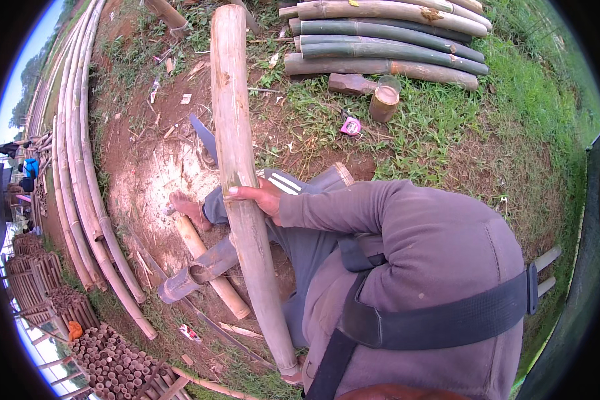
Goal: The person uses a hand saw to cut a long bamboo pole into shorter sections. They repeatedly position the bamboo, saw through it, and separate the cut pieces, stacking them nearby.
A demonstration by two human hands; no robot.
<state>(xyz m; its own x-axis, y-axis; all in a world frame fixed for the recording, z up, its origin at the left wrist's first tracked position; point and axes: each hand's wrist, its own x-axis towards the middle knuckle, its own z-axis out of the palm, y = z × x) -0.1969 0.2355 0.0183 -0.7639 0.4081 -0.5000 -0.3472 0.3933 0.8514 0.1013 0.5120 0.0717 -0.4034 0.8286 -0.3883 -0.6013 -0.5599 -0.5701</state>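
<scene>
A thick, pale bamboo pole (pixel 237 133) lies across my lap, running from the top of the picture to its lower edge. My right hand (pixel 263 198) is closed round its middle, thumb over the top. At the pole's lower end is my left hand (pixel 293 378), closed on it; most of its fingers are hidden. Beyond the pole, a greyish bamboo length (pixel 210 262) crosses a lighter bamboo piece (pixel 210 270) on the ground. A blue saw blade (pixel 203 138) shows beside the pole, partly hidden by it. My bare foot (pixel 192 208) rests near pale sawdust (pixel 157 177).
Cut bamboo lengths (pixel 387 48) are stacked at the top. Close by lie a hammer head (pixel 351 84), a bamboo-coloured cup (pixel 384 103) and a pink tape measure (pixel 351 126). Long bamboo poles (pixel 80 160) stretch along the left; many short pieces (pixel 117 363) are piled at lower left.
</scene>
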